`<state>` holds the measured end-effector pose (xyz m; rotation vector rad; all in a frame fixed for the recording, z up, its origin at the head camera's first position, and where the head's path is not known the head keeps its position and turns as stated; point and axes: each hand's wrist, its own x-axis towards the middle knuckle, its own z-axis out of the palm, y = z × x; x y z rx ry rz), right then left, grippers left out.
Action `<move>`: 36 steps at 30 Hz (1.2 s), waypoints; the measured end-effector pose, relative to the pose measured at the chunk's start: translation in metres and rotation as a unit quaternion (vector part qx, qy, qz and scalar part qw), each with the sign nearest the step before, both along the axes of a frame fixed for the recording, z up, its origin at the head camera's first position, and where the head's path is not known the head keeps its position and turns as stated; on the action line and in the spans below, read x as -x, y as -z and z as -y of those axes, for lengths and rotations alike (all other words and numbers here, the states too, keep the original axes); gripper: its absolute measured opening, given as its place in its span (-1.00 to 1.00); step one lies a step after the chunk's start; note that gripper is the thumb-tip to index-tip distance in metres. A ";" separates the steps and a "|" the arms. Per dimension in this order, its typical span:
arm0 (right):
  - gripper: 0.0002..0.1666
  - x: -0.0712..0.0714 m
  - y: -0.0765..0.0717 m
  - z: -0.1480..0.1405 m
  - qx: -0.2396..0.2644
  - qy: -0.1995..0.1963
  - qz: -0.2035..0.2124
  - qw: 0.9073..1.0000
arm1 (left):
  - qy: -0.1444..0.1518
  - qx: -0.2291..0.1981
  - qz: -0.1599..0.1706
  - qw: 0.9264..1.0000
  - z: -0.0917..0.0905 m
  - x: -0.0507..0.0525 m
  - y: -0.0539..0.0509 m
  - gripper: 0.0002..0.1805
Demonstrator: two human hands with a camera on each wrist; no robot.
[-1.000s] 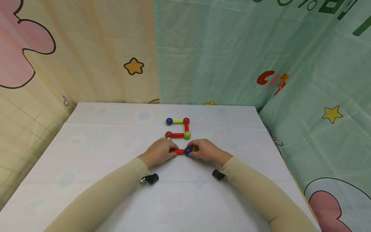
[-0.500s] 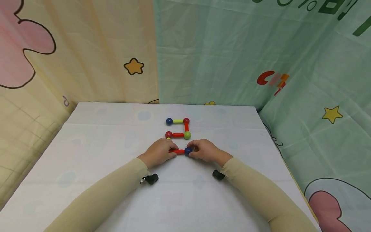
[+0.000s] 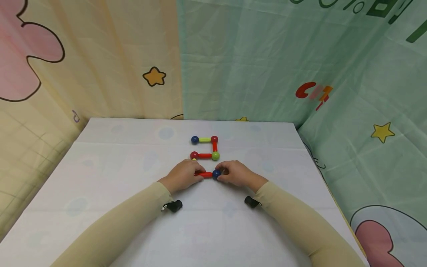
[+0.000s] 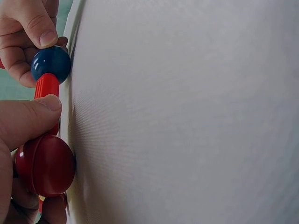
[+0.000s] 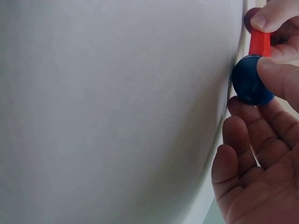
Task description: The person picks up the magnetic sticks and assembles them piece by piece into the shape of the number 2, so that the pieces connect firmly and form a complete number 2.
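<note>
My left hand (image 3: 182,173) grips a red rod (image 3: 207,175) near its left end. In the left wrist view its thumb presses on the rod beside a dark red ball (image 4: 46,165), which is hidden in the head view. A blue ball (image 3: 217,174) sits against the rod's right end. That ball is pinched between the thumb and fingers of my right hand (image 3: 237,173). In the right wrist view, the ball (image 5: 252,80) touches the rod (image 5: 259,43), and the other right fingers lie spread below it.
Beyond my hands lies a bent chain: a dark blue ball (image 3: 195,140), a yellow-green rod (image 3: 205,140), a red ball (image 3: 214,139), a red rod (image 3: 215,147), a green ball (image 3: 215,155), another red rod (image 3: 205,155) and a red ball (image 3: 194,155). Patterned curtains surround the white table (image 3: 207,230).
</note>
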<state>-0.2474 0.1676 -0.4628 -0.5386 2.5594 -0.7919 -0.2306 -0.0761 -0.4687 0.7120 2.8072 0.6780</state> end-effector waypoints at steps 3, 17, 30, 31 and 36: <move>-0.61 0.000 -0.001 0.000 -0.001 0.001 0.000 1.000 | -0.001 -0.001 0.003 1.000 0.000 0.000 -0.001 -0.72; -0.61 0.000 -0.001 -0.001 0.000 -0.002 -0.003 1.000 | -0.001 0.000 0.006 1.000 -0.002 0.001 0.000 -0.72; -0.61 0.003 0.002 -0.002 -0.006 -0.001 -0.002 1.000 | 0.007 0.001 -0.012 1.000 -0.001 0.003 0.002 -0.73; -0.61 0.003 0.002 -0.002 -0.007 0.000 -0.002 1.000 | 0.007 0.002 -0.012 1.000 -0.001 0.002 0.002 -0.73; -0.60 0.003 0.003 -0.002 -0.011 0.004 0.000 1.000 | 0.001 0.001 -0.005 1.000 -0.001 0.001 0.001 -0.69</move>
